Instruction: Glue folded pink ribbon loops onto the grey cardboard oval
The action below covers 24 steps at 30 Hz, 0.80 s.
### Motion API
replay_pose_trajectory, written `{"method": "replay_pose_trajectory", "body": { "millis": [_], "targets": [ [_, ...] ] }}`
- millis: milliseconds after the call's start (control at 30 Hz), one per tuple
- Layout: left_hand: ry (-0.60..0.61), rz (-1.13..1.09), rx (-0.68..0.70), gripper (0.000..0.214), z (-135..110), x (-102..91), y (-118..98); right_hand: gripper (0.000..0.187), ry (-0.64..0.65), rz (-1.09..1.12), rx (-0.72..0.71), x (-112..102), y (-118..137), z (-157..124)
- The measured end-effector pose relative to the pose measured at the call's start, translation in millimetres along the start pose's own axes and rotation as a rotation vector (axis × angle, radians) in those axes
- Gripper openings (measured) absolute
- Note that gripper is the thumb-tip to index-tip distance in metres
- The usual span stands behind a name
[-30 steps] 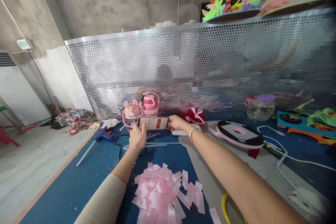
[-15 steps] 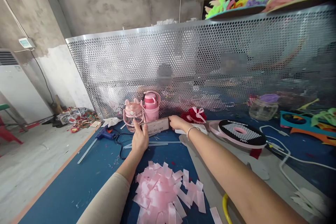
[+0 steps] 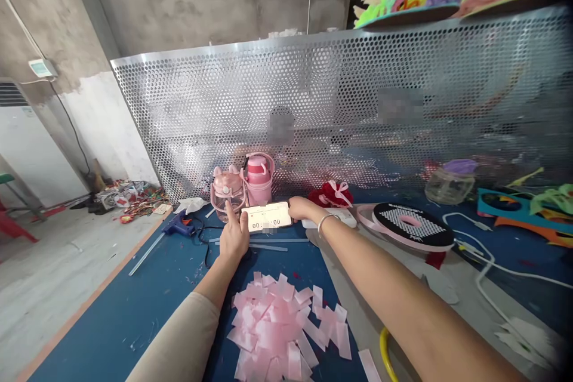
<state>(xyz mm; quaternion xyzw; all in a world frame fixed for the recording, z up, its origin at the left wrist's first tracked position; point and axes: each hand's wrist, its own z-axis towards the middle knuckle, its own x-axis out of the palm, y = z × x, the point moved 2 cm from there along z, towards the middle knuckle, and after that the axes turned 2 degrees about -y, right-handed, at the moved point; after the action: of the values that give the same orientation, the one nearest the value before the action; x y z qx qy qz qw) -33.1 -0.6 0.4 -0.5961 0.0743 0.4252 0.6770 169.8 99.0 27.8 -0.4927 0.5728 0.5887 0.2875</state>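
Observation:
A phone (image 3: 268, 216) with a bright timer screen stands on its long side near the back of the blue table, in front of the pink bottles. My left hand (image 3: 234, 235) grips its left end, thumb at the near edge. At the right end, the fingers of my right hand (image 3: 306, 209) are closed on the phone, and a bracelet circles that wrist. Just behind my left fingers stands a clear pink bottle (image 3: 227, 191) with an eared lid. Beside it is a pink flask (image 3: 258, 182). A heap of pink ribbon pieces (image 3: 273, 328) lies between my forearms.
To the left lies a blue glue gun (image 3: 179, 225), with glue sticks (image 3: 268, 247) near the phone. A ribbon reel (image 3: 412, 227), white cables (image 3: 483, 259) and a lidded jar (image 3: 450, 184) are on the right. A perforated metal panel (image 3: 268, 95) rises behind the table.
The phone's face has tilted upward and its screen now looks brighter, with more of it visible. Both hands keep hold of its ends. The camera view has shifted slightly.

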Motion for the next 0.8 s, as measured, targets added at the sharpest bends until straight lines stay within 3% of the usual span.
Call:
{"method": "replay_pose_trajectory", "body": {
  "millis": [167, 267, 367, 500, 600, 700, 800],
  "targets": [
    [0.096, 0.134, 0.082, 0.038, -7.3, -12.3, 14.9, 0.035, -0.253, 0.041, -0.056, -29.9, -4.5, -40.1],
    [0.24, 0.213, 0.243, 0.037, -15.3, -25.2, 29.0, 0.039, -0.346, 0.067, -0.112, -54.3, -22.5, -91.3],
    [0.378, 0.302, 0.414, 0.035, -17.0, -33.7, 38.8, 0.053, -0.323, 0.085, -0.108, -67.7, -49.8, -156.3],
    [0.46, 0.434, 0.521, 0.029, -4.2, -32.0, 35.8, 0.047, -0.332, 0.085, -0.021, -65.7, -86.4, -238.7],
    [0.461, 0.516, 0.564, 0.028, 1.5, -26.5, 23.3, 0.045, -0.361, 0.076, 0.083, -57.3, -105.1, -281.0],
    [0.433, 0.571, 0.626, 0.031, -5.5, -24.8, 10.4, 0.043, -0.308, 0.09, 0.14, -47.6, -111.0, -301.4],
    [0.418, 0.593, 0.699, 0.031, -16.6, -32.0, 2.1, 0.04, -0.278, 0.122, 0.098, -41.1, -103.4, -301.6]
  ]
}}
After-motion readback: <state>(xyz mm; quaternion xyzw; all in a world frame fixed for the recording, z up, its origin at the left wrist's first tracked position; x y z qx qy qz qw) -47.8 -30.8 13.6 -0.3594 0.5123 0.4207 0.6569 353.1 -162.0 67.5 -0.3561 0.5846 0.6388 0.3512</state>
